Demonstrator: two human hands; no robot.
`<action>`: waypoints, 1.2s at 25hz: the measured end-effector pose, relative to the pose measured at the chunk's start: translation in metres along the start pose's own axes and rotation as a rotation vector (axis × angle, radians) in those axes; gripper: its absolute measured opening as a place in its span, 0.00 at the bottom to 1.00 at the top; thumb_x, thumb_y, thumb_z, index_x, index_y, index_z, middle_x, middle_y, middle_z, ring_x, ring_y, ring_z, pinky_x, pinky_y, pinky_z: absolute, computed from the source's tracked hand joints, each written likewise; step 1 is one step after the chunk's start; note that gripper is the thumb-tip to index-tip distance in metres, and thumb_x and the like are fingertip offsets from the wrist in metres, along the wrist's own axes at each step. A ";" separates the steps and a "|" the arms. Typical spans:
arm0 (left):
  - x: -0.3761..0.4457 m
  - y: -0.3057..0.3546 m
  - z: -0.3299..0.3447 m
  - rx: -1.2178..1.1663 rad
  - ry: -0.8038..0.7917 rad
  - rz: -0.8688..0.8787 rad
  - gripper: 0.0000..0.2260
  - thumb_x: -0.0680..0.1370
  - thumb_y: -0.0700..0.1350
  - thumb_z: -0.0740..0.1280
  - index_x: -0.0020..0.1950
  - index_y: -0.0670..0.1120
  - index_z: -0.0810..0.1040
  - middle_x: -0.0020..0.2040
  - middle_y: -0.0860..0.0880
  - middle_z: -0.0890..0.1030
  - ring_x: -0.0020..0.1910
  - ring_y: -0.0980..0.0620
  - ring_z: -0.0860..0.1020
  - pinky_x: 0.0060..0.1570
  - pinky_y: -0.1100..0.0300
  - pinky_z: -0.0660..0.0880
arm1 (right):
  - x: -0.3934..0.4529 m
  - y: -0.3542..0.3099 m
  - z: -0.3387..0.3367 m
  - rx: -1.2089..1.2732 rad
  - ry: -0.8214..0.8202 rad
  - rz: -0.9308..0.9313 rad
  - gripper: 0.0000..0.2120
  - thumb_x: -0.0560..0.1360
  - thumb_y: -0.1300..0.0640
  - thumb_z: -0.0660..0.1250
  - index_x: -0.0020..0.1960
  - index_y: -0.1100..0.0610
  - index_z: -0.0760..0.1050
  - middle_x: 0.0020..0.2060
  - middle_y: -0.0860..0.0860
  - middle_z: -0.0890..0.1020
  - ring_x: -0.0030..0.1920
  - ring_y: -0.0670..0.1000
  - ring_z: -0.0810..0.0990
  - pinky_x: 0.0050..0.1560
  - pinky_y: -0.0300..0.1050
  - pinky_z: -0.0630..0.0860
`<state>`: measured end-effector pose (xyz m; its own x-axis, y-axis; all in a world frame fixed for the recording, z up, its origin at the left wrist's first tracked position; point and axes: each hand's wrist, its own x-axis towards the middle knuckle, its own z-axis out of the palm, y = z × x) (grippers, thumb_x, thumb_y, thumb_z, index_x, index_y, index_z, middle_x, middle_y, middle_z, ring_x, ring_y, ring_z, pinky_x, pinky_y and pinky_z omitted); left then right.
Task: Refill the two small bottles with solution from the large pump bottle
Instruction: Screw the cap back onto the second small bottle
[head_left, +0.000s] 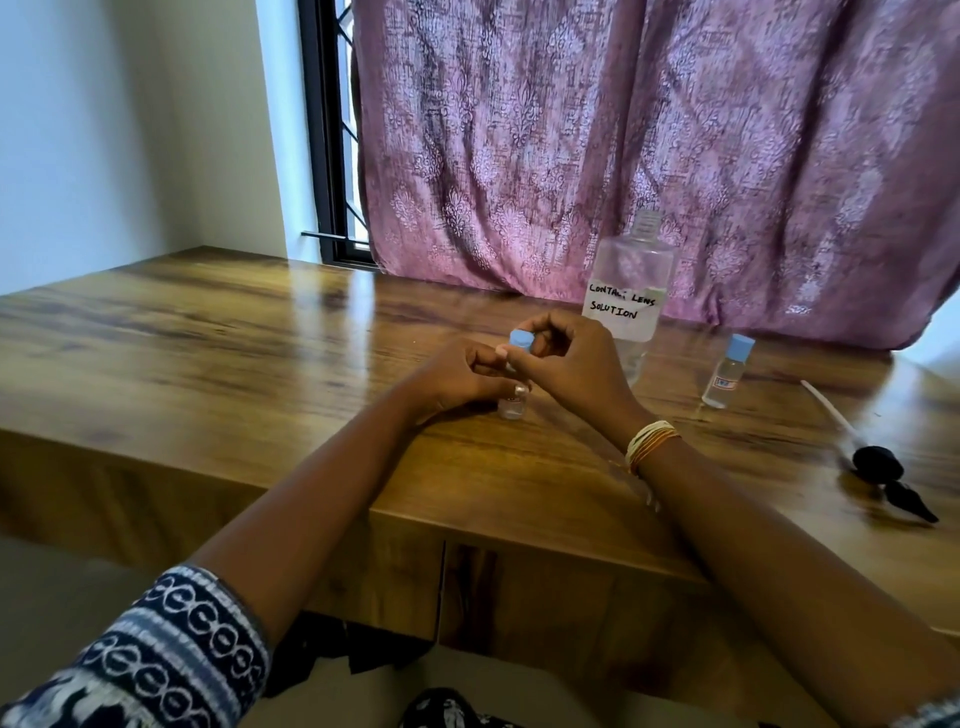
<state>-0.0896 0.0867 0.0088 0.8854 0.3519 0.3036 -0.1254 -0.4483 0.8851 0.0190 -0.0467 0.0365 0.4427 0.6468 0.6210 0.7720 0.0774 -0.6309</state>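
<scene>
A small clear bottle stands on the wooden table, and my left hand grips it around the body. My right hand pinches its light blue cap at the top of that bottle. Behind my hands stands the large clear bottle with a hand-written label reading contact lens solution; its neck is bare, with no pump on it. A second small bottle with a blue cap on stands upright to the right. The black pump head with its white tube lies on the table at the far right.
A patterned pink curtain hangs right behind the large bottle. A dark window frame and a white wall are at the back left. The table's front edge runs just below my forearms.
</scene>
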 end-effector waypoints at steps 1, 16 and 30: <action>0.000 0.000 0.000 0.004 -0.006 0.003 0.06 0.71 0.38 0.75 0.44 0.49 0.85 0.38 0.50 0.85 0.38 0.57 0.80 0.41 0.62 0.77 | 0.000 0.001 0.002 -0.016 0.024 -0.005 0.11 0.66 0.50 0.79 0.41 0.51 0.77 0.32 0.47 0.79 0.32 0.42 0.75 0.33 0.38 0.75; -0.001 0.000 0.001 -0.026 0.003 -0.024 0.07 0.71 0.39 0.75 0.45 0.50 0.85 0.46 0.46 0.87 0.48 0.46 0.83 0.54 0.49 0.77 | 0.005 -0.007 -0.003 0.070 -0.061 0.032 0.10 0.67 0.58 0.79 0.46 0.60 0.82 0.34 0.48 0.81 0.32 0.39 0.77 0.36 0.29 0.73; -0.004 0.006 0.003 -0.066 0.001 -0.031 0.08 0.72 0.34 0.73 0.50 0.42 0.84 0.44 0.45 0.86 0.46 0.50 0.83 0.52 0.57 0.78 | 0.005 -0.004 -0.004 0.262 -0.152 0.170 0.23 0.67 0.61 0.78 0.60 0.60 0.77 0.43 0.53 0.83 0.44 0.46 0.82 0.47 0.39 0.80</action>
<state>-0.0927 0.0804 0.0119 0.8889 0.3652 0.2763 -0.1275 -0.3821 0.9153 0.0203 -0.0470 0.0439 0.4670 0.7711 0.4328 0.5409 0.1380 -0.8297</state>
